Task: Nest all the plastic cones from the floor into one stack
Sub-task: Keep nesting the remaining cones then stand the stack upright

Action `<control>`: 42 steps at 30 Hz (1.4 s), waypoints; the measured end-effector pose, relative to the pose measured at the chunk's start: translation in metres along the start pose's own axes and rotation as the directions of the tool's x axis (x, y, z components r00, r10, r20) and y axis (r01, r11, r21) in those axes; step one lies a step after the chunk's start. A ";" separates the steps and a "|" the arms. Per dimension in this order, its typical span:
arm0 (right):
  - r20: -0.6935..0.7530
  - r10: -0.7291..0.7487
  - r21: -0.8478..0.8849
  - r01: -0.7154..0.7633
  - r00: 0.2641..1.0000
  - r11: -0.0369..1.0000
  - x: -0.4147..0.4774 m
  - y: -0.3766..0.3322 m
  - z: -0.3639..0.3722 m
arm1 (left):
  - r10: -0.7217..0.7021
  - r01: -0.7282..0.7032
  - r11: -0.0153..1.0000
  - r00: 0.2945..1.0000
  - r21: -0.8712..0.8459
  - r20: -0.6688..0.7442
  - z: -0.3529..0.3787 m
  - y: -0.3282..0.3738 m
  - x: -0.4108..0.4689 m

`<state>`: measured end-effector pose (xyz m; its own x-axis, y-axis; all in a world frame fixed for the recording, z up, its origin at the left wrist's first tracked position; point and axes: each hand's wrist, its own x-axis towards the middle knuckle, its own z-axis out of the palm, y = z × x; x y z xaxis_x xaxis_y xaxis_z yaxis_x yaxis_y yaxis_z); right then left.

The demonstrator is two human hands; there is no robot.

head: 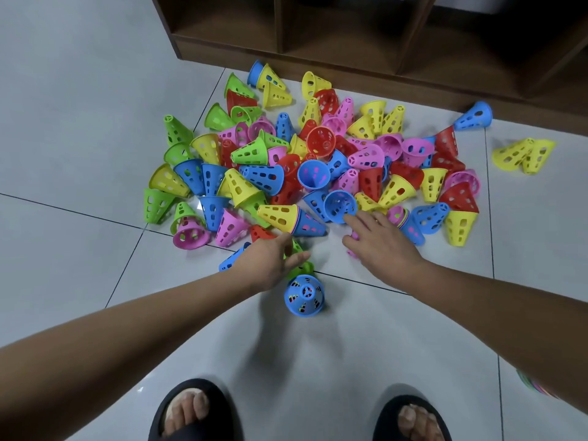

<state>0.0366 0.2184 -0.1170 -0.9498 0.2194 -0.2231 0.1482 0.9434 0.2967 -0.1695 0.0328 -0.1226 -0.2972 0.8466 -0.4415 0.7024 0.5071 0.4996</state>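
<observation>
Bright even light, soft shadows, fisheye edges

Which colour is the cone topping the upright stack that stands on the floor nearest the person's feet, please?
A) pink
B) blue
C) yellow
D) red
B: the upright stack, just below the left hand, shows a blue top cone seen from above.

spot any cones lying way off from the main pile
Yes. A blue cone lies on its side by the shelf, and a yellow pair sits further right, both apart from the pile.
</observation>
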 end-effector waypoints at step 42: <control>0.008 0.298 0.848 -0.164 0.955 0.504 -0.065 -0.059 -0.012 | 0.406 -0.492 0.842 0.849 -0.223 -0.340 0.008 0.027 -0.095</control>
<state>0.0860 0.1460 -0.1089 -0.8603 0.4923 -0.1322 0.4646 0.6505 -0.6008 -0.1168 -0.0349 -0.0732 -0.1868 0.9790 0.0813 0.5933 0.0465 0.8036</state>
